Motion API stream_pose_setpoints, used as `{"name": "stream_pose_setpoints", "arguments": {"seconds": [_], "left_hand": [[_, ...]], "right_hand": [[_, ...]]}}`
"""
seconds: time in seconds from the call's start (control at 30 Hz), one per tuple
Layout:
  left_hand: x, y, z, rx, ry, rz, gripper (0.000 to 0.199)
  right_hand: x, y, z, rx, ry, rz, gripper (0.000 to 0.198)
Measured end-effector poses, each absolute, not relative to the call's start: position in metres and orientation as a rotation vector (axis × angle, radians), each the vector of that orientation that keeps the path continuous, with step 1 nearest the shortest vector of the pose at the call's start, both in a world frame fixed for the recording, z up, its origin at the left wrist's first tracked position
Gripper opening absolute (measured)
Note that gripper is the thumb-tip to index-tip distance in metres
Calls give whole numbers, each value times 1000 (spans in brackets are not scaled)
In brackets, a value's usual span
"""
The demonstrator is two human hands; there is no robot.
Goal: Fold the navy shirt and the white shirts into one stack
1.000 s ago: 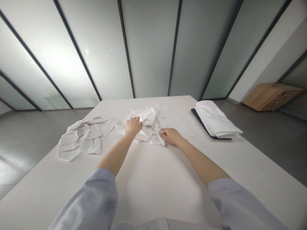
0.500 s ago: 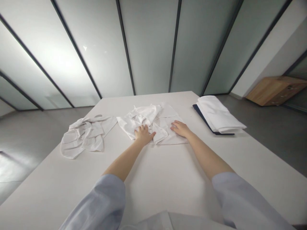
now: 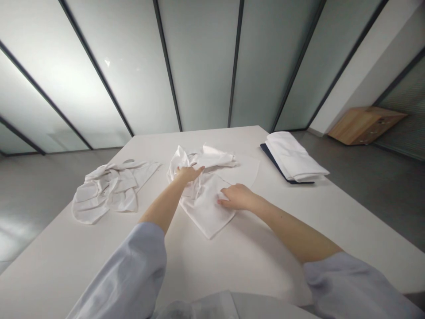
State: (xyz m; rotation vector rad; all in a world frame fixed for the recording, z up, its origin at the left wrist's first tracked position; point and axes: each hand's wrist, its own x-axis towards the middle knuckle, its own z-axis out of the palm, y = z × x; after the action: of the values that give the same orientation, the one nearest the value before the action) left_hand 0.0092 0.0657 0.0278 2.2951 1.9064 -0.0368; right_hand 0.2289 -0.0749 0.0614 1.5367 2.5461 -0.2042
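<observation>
Middle white cloth: it lies on the white table (image 3: pixel 206 274) in front of the person, under and between both hands; its far part is bunched, its near part spread flat (image 3: pixel 207 210).
Corner: the flat part narrows to one pointed corner aimed at the person, so the smooth portion's long axis appears to run from the bunched folds back toward the body.
Nearer hand: the right; from its fingertips the corner lies toward the person and to the left, while the left hand is farther off, up by the folds.
Left hand (image 3: pixel 190 172): on the bunched part, thumb stretched out to the right; the fingertips are lost among white folds, so whether it grips cannot be told.
Right hand (image 3: pixel 236 197): over the flat part's right side, thumb and forefinger parted, with no cloth seen pinched between them.
Loose white cloths: two, the middle one and a crumpled left cloth (image 3: pixel 116 188), which no hand touches.
Folded white cloth: one bundle (image 3: pixel 295 157), at the table's right, well apart from the right hand.
Dark flat item: one (image 3: pixel 271 156), beneath that bundle.
Wooden cabinet: one (image 3: pixel 361 126), on the floor beyond the table's right side.
Pale sheet past the right hand: white on white, perhaps part of the middle cloth.
</observation>
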Motion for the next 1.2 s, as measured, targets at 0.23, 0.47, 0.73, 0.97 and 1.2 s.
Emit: {"name": "stream_pose_setpoints", "arguments": {"seconds": [0.23,0.47,0.73,0.97,1.2], "left_hand": [[23,50,6,2370,1940,123,87],[8,37,-8,2513,1891,515,52],[6,26,6,2277,2173,495,21],[-11,35,5,2256,2019,524,32],[-21,31,2,2535,1748,381,52]], "right_hand": [[234,-36,53,1501,2900,-849,34],[281,21,-8,1862,3008,-171,30],[279,13,-9,2060,2858,-70,31],[276,11,13,2341,2619,-174,58],[267,18,31,2211,2427,-229,77]]}}
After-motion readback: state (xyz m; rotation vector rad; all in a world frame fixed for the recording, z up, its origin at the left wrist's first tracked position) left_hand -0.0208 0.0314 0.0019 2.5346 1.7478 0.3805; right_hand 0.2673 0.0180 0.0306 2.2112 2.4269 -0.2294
